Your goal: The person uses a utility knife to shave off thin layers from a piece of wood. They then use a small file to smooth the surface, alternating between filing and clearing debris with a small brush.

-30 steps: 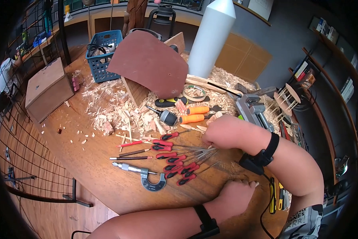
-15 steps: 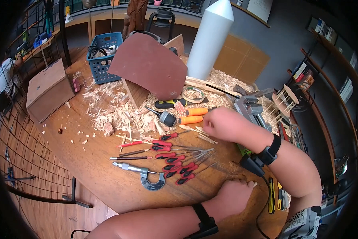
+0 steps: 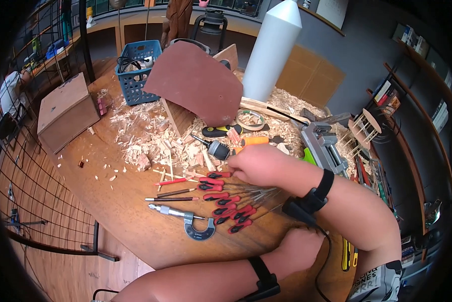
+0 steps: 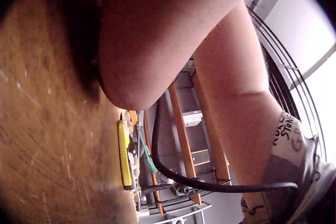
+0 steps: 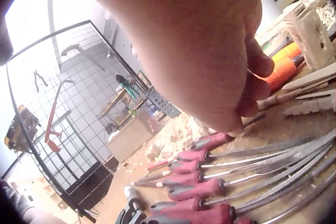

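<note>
Red handles (image 3: 228, 201), eight-plus; hands (image 3: 258, 164), two

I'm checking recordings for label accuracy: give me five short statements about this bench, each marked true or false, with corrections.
1. The grey metal micrometer lies on the brown wooden tabletop. True.
2. The left hand grips the micrometer. False: the left hand is apart from it.
3. The blue perforated plastic basket holds a black cable. True.
4. The basket is nearer the person than the micrometer. False: the micrometer is nearer.
5. The right hand is beside red-and-black-handled metal files. True.
</note>
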`<state>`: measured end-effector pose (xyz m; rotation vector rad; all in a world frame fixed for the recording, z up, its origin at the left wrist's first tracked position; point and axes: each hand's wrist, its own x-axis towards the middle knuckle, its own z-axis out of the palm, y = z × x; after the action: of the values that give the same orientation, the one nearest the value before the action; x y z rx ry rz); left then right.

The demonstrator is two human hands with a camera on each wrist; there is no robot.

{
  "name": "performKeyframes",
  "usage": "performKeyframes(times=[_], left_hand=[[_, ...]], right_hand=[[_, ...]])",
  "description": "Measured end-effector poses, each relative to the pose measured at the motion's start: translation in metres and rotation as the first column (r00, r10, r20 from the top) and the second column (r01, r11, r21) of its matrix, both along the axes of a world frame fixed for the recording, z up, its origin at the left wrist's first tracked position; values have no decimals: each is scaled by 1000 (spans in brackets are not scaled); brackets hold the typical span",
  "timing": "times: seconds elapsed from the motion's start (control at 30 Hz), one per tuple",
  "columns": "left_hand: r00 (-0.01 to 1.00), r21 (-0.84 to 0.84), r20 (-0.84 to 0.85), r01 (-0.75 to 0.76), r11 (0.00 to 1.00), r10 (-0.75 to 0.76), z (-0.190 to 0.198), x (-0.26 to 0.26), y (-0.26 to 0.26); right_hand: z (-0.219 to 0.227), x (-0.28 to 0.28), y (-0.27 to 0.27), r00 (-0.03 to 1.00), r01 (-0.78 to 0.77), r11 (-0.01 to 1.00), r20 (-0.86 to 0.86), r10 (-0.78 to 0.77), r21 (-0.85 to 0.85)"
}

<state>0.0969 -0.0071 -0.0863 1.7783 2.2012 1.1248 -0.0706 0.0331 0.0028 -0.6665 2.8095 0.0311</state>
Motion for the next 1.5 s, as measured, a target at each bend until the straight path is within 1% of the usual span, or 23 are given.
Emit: performKeyframes(times=[0.03, 0.07, 0.13, 0.17, 0.23, 0.3, 0.37, 0.4, 0.47, 0.5, 0.57, 0.63, 0.7, 0.77, 0.9, 0.97, 1.0, 1.07, 1.17, 1.27, 1.3, 1.37, 1.5], left_hand=[[1000, -43, 2, 22, 999, -22, 1, 0, 0], [1000, -42, 4, 22, 999, -22, 2, 0, -1], [1000, -47, -15, 24, 999, -25, 5, -2, -2], [1000, -46, -16, 24, 999, -25, 8, -2, -3], [1000, -27, 16, 7, 1000, -6, 12, -2, -6], [1000, -24, 7, -2, 1000, 2, 14, -2, -7], [1000, -25, -1, -9, 1000, 9, 13, -2, -7], [1000, -29, 0, -10, 1000, 10, 13, -2, -7], [1000, -35, 5, -5, 999, 6, 11, 0, -6], [1000, -46, 10, 4, 999, -3, 10, -1, -5], [1000, -56, 12, 13, 998, -13, 14, -3, -5], [998, -112, 58, 30, 993, -23, 20, -4, -7], [999, -104, 42, 28, 994, -24, 14, -3, -4], [999, -99, 29, 25, 995, -22, 14, -3, -4], [1000, -101, 18, 25, 995, -23, 13, -2, -5], [999, -91, 14, 30, 995, -29, 12, -2, -4], [999, -105, 18, 35, 994, -33, 12, -3, -3], [999, -118, 18, 41, 992, -39, 10, -3, -3], [1000, -72, 16, 16, 997, -15, 11, -3, -4], [1000, -87, 28, 17, 996, -15, 12, -5, -6], [999, -66, 38, 20, 998, -18, 11, -4, -6], [998, -46, 52, 26, 999, -23, 12, -4, -6], [1000, -63, 27, -3, 998, 5, 12, -2, -5]], right_hand=[[1, 1, 4, 999, -7, 990, 39, 12, -144], [1, 0, 9, 999, -6, 990, 40, 12, -143], [5, -3, 16, 998, 34, 985, -47, -42, -169], [11, -3, 19, 997, 44, 981, -58, -55, -186], [18, -3, 23, 997, 61, 982, -32, -68, -181], [25, -1, 26, 997, 79, 981, -1, -80, -178], [32, 4, 28, 977, 101, 995, 189, -96, -17], [31, 6, 31, 977, 104, 994, 189, -98, -21], [26, 12, 41, 950, 90, 995, 294, -101, 50], [24, 17, 45, 950, 93, 994, 294, -103, 50], [18, 28, 52, 977, 34, 999, 209, -40, 31], [10, 32, 58, 980, 45, 999, 192, -49, 25], [0, 34, 64, 983, 58, 998, 175, -61, 19], [-6, 35, 66, 996, -46, 999, 82, 44, 27], [2, 38, 65, 994, -50, 998, 97, 47, 28], [11, 36, 64, 988, 53, 998, 145, -48, -35], [11, 34, 64, 988, 55, 998, 145, -50, -35], [13, 32, 62, 991, 22, 996, 133, -11, -85], [12, 31, 52, 991, 15, 999, 134, -10, -36], [5, 30, 48, 985, -14, 999, 169, 22, -52], [2, 29, 48, 985, -15, 998, 172, 24, -55], [3, 28, 48, 997, -48, 999, 55, 48, 8], [4, 28, 48, 999, 7, 998, 39, -5, -60]])
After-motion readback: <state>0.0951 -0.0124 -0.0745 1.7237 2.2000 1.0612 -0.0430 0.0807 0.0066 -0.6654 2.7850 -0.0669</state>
